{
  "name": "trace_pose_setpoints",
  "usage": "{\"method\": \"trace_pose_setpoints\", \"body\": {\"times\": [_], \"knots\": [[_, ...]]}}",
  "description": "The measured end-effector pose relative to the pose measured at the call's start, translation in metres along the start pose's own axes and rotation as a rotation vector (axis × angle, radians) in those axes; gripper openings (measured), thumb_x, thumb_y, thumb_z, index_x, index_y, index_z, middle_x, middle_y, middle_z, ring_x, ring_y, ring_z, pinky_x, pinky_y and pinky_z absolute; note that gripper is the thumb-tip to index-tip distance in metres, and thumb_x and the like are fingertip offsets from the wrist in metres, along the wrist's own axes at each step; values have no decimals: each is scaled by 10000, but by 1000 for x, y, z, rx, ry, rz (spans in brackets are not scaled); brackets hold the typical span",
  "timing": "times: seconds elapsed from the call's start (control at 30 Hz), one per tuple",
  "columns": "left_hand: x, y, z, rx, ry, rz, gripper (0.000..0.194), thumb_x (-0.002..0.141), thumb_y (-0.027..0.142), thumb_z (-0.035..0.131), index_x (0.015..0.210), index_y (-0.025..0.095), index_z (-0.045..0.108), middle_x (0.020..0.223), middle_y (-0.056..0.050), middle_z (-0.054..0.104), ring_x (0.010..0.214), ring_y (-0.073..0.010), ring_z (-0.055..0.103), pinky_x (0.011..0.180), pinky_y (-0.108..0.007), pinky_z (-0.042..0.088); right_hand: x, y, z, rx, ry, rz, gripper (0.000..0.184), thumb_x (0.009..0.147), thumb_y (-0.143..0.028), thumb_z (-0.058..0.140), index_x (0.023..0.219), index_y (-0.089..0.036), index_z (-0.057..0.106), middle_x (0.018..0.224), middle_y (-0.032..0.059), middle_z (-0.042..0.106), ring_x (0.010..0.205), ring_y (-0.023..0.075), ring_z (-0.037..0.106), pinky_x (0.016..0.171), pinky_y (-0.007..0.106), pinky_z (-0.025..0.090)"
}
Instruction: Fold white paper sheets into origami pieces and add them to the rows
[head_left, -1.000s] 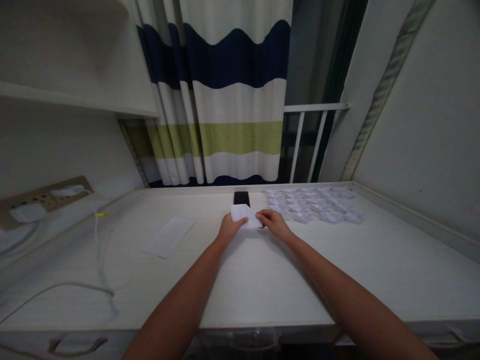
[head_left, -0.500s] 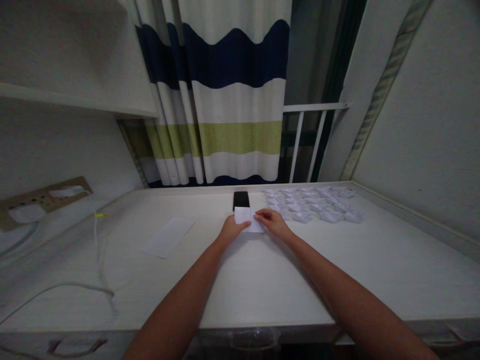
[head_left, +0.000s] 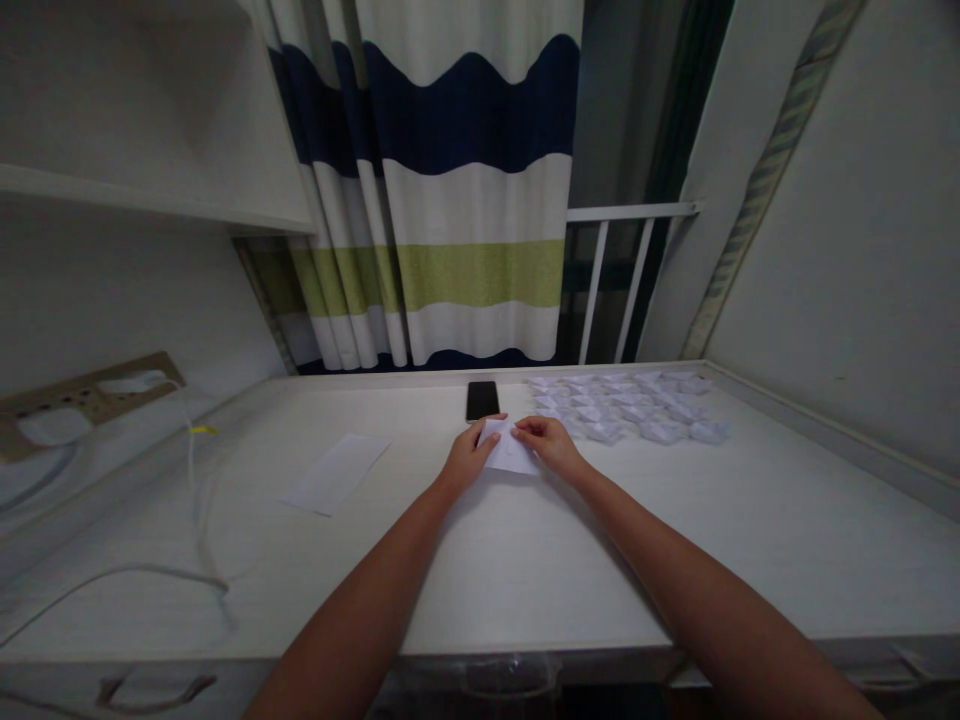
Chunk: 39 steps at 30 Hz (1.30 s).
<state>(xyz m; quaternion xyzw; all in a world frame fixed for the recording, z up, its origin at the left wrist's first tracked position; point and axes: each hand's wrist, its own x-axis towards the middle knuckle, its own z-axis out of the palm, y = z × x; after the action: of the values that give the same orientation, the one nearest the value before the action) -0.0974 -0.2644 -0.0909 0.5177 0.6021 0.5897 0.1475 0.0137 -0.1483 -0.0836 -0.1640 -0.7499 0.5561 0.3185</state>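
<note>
Between my two hands is a small piece of white folded paper (head_left: 513, 457), held just above the desk near its middle. My left hand (head_left: 466, 456) grips the paper's left side, thumb on the near face and fingers behind it. On the other side my right hand (head_left: 550, 443) pinches the paper's upper right part with thumb and forefinger. A black phone (head_left: 482, 400) lies flat on the desk just beyond my hands. To the right, rows of folded white paper pieces (head_left: 634, 410) rest at the back of the desk.
A loose white sheet (head_left: 337, 475) lies on the desk to the left. Farther left, a pale cable (head_left: 127, 568) runs over the desktop from a power strip (head_left: 90, 395) on the wall. Behind the desk hang a striped curtain (head_left: 480, 210) and a white railing (head_left: 634, 214).
The paper has been turned and tilted between my hands, and its lower edge is now lower. My left fingers have come up behind its top edge, uncovering more of the phone.
</note>
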Motion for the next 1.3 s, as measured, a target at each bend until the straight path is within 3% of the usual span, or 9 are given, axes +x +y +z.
{"method": "trace_pose_setpoints", "body": {"times": [0.17, 0.53, 0.7, 0.8, 0.93, 1.07, 1.17, 1.3], "knots": [[0, 6, -2, -6, -12, 28, 305, 764, 244, 483, 1020, 158, 623, 1100, -59, 609, 1046, -189, 522, 939, -298, 353, -1, -1, 0, 19, -25, -10, 288, 582, -409, 619, 648, -130, 595, 531, -14, 545, 478, 80, 424, 462, 215, 315], [3, 8, -2, -36, -37, 23, 250, 741, 227, 505, 917, 156, 667, 1040, -72, 637, 1014, -196, 543, 944, -309, 345, -1, 1, 1, -9, -14, -38, 347, 620, -481, 567, 653, -136, 587, 476, -38, 458, 442, 72, 356, 428, 213, 264], [0, 10, -1, -88, -61, 14, 303, 724, 295, 541, 966, 151, 651, 1065, -80, 624, 1030, -207, 530, 936, -309, 348, 2, 4, 0, -72, 9, -94, 310, 632, -455, 559, 618, -145, 562, 504, -25, 485, 468, 83, 394, 456, 216, 303], [-1, 10, 0, -156, -78, -34, 395, 705, 410, 556, 987, 148, 642, 1066, -88, 620, 1018, -219, 531, 881, -305, 390, 2, 4, -1, -149, 31, -144, 283, 667, -425, 531, 646, -147, 580, 539, -10, 519, 502, 97, 433, 485, 222, 333], [0, 6, 1, -328, -108, -251, 536, 719, 568, 447, 967, 132, 637, 991, -109, 631, 849, -201, 585, 682, -284, 455, -2, 1, -1, -242, 27, -197, 242, 715, -371, 505, 690, -151, 602, 578, 0, 562, 541, 107, 476, 523, 222, 362], [1, 4, 2, -340, -48, -307, 452, 601, 477, 633, 910, 147, 617, 932, -72, 630, 673, -117, 560, 546, -198, 408, -7, -5, 4, -310, 1, -227, 220, 741, -340, 497, 717, -156, 616, 604, 5, 593, 552, 107, 495, 516, 211, 365], [1, 5, 4, -316, -24, -305, 520, 523, 380, 714, 981, 186, 564, 956, -50, 620, 543, -57, 505, 475, -165, 354, -10, -9, 6, -330, -11, -248, 202, 748, -316, 497, 715, -162, 623, 615, 8, 611, 564, 111, 511, 528, 212, 374], [1, 4, 5, -318, -83, -349, 494, 521, 362, 715, 948, 152, 580, 782, -32, 631, 552, -77, 515, 514, -183, 366, -11, -11, 6, -334, -18, -259, 182, 749, -287, 501, 717, -164, 631, 639, 16, 629, 578, 114, 525, 545, 217, 382]]}}
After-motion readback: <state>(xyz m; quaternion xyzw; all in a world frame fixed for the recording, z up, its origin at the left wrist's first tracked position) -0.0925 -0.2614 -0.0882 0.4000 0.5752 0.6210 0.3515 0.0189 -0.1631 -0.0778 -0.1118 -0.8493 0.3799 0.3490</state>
